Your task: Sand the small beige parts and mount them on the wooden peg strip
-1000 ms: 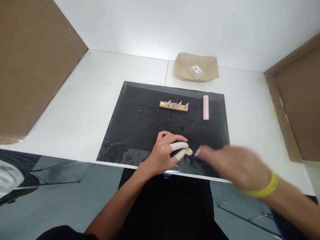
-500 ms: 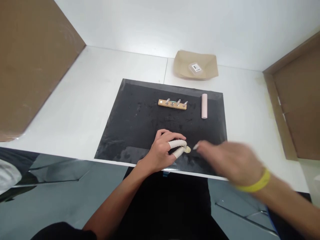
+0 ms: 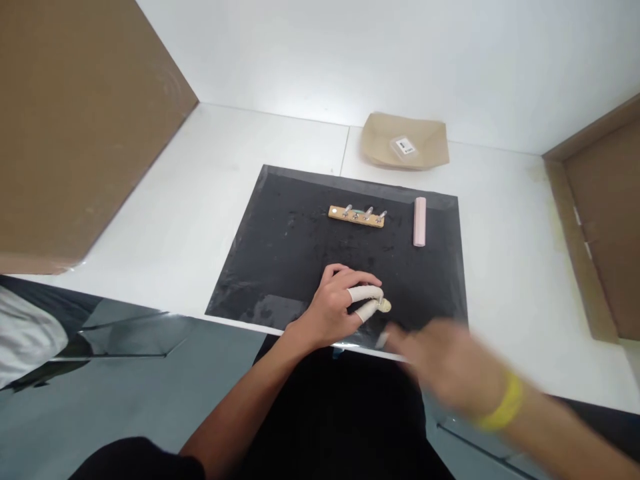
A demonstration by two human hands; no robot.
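My left hand [image 3: 340, 303] rests low on the black mat [image 3: 300, 247], white finger covers on its thumb and index finger. Those two fingers pinch a small pale-yellow rounded piece [image 3: 385, 305]; a tiny shiny bit shows beside it, too small to name. My right hand [image 3: 440, 363], with a yellow wristband [image 3: 503, 403], is smeared by motion at the mat's front edge, apart from the left. Something whitish [image 3: 383, 340] shows at its fingertips; whether it is a finger cover or a held thing is unclear.
Farther back on the mat lies a wooden strip [image 3: 338, 213] with several upright metal-and-clear pieces. A pink cylinder [image 3: 419, 223] lies to its right. Behind the mat, a brown paper tray [image 3: 435, 143] holds a small labelled clear box [image 3: 404, 147]. Cardboard panels [image 3: 90, 133] flank the white table.
My right hand has moved down towards the table's front edge, away from the yellow piece. My left hand keeps its pinch. The whole view has shifted slightly.
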